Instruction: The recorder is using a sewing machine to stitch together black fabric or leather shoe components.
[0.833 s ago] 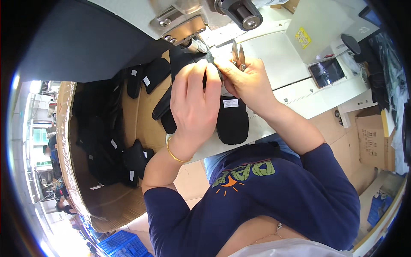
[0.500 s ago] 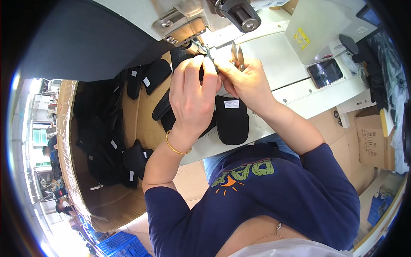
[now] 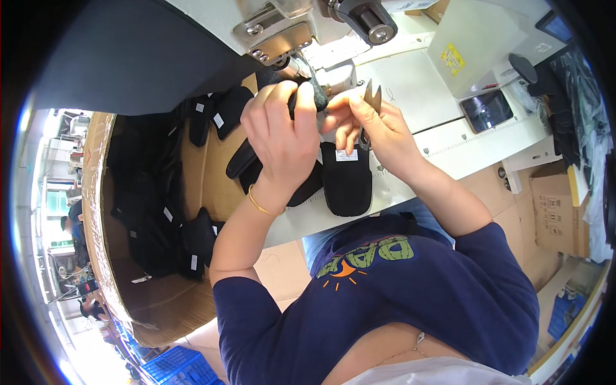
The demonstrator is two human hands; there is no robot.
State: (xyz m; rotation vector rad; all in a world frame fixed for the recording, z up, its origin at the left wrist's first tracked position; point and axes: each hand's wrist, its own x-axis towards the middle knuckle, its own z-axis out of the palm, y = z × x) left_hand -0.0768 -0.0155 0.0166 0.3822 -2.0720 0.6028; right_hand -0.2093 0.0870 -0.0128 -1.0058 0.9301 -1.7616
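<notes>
A small black fabric piece (image 3: 312, 96), soft and dull in texture, sits right under the presser area of the white metal sewing machine (image 3: 282, 29), pinched at the top of the work surface. The left hand (image 3: 282, 138) is curled over it, fingers closed around the dark cloth, with a thin gold bangle (image 3: 260, 205) at the wrist. The right hand (image 3: 372, 128) meets it from the other side, its fingers narrowly pinched at the cloth's edge while it also grips a pair of small metal thread snips (image 3: 371, 102), whose grey pointed blades stick upward.

Just below the hands, a black oblong padded fabric pad (image 3: 346, 183) with a small white label lies flat on the white table (image 3: 449, 141), its lower end rounded and overhanging the table edge. More black pads of the same kind lie partly beneath the left hand.

To the left stands a large brown cardboard box (image 3: 160, 301), open, its matte walls holding many more black pads with white tags. A dark smartphone (image 3: 486, 110) rests on the table to the right.
</notes>
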